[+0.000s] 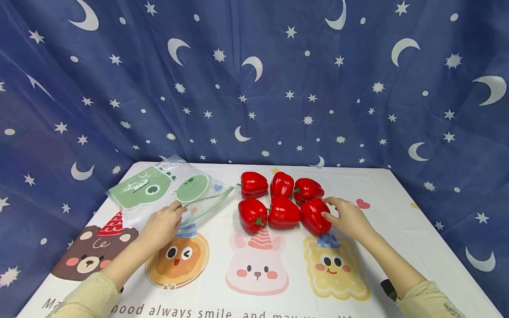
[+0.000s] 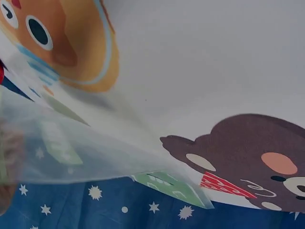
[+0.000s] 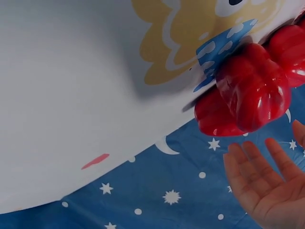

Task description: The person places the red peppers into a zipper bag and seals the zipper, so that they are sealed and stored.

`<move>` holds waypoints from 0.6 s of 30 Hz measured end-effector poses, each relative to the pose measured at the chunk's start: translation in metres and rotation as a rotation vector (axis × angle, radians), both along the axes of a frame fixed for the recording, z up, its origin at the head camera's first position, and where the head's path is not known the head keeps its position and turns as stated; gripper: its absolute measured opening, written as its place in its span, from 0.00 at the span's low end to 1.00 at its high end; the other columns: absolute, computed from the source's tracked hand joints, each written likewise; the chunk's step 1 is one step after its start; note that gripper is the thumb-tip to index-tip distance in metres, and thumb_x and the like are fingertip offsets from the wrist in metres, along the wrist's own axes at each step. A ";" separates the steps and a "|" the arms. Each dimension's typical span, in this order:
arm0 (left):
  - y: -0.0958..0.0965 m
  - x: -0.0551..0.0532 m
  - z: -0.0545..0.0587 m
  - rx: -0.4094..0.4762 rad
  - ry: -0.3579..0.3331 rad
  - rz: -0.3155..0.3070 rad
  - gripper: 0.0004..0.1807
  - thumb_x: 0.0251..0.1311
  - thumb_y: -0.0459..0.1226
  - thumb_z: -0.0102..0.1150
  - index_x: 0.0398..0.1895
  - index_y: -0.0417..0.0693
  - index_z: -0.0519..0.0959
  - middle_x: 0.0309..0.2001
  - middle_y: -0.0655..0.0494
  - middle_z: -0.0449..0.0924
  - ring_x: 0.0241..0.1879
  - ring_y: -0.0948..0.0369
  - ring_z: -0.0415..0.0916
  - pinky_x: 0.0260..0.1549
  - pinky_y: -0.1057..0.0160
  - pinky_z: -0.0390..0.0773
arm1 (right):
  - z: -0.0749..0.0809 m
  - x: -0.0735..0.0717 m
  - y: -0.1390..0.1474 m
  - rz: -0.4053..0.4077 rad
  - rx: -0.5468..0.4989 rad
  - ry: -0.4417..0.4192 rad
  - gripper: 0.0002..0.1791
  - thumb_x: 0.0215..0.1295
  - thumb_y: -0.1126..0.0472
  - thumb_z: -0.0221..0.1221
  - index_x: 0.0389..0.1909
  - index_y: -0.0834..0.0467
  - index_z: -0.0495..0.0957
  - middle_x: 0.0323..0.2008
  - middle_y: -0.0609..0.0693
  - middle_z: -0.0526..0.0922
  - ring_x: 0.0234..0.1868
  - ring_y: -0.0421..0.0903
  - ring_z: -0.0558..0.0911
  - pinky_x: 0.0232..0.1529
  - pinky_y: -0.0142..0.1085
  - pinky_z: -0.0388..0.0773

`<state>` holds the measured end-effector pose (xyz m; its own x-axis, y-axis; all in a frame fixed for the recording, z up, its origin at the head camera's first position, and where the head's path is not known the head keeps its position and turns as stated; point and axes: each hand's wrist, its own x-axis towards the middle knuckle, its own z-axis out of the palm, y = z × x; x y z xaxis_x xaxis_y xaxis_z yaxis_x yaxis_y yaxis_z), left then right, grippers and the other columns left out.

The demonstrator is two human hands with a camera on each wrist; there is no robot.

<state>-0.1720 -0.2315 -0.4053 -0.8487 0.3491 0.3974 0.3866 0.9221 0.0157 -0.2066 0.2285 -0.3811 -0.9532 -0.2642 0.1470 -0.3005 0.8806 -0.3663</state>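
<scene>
My left hand [image 1: 165, 223] pinches the near edge of a clear zip bag [image 1: 137, 214] printed with green cartoon shapes. In the left wrist view the bag [image 2: 90, 152] stretches up from the table, and the hand [image 2: 10, 167] is blurred at the left edge. Several glossy red bell peppers lie in two rows at the middle. My right hand [image 1: 350, 216] is at the right side of the nearest right pepper [image 1: 316, 216], thumb and fingers spread beside it. In the right wrist view the hand's [image 3: 267, 181] fingers are extended, a little apart from that pepper [image 3: 255, 88].
A white tablecloth [image 1: 183, 276] with cartoon prints and lettering covers the table. Behind and at both sides hangs a blue curtain [image 1: 278, 128] with moons and stars. A small black object [image 1: 388, 289] shows beside the right forearm.
</scene>
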 end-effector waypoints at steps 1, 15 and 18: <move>-0.001 0.000 0.001 0.015 -0.020 0.004 0.17 0.46 0.26 0.65 0.43 0.35 0.79 0.39 0.46 0.76 0.29 0.51 0.78 0.26 0.54 0.80 | 0.000 -0.001 0.000 0.000 0.003 0.001 0.23 0.55 0.61 0.64 0.52 0.65 0.76 0.49 0.65 0.81 0.43 0.62 0.81 0.40 0.51 0.81; -0.005 0.004 -0.004 0.245 -0.065 -0.036 0.36 0.44 0.15 0.47 0.64 0.30 0.63 0.56 0.33 0.63 0.52 0.39 0.67 0.53 0.41 0.69 | -0.005 -0.001 0.001 0.008 0.018 -0.035 0.24 0.55 0.60 0.64 0.52 0.66 0.75 0.49 0.66 0.80 0.45 0.63 0.81 0.42 0.51 0.81; -0.005 0.004 0.001 0.279 -0.069 -0.030 0.37 0.44 0.14 0.45 0.65 0.30 0.61 0.60 0.32 0.60 0.56 0.37 0.64 0.54 0.40 0.69 | -0.004 -0.002 0.001 0.007 0.017 -0.032 0.24 0.55 0.60 0.64 0.52 0.66 0.75 0.49 0.67 0.80 0.45 0.63 0.80 0.42 0.51 0.81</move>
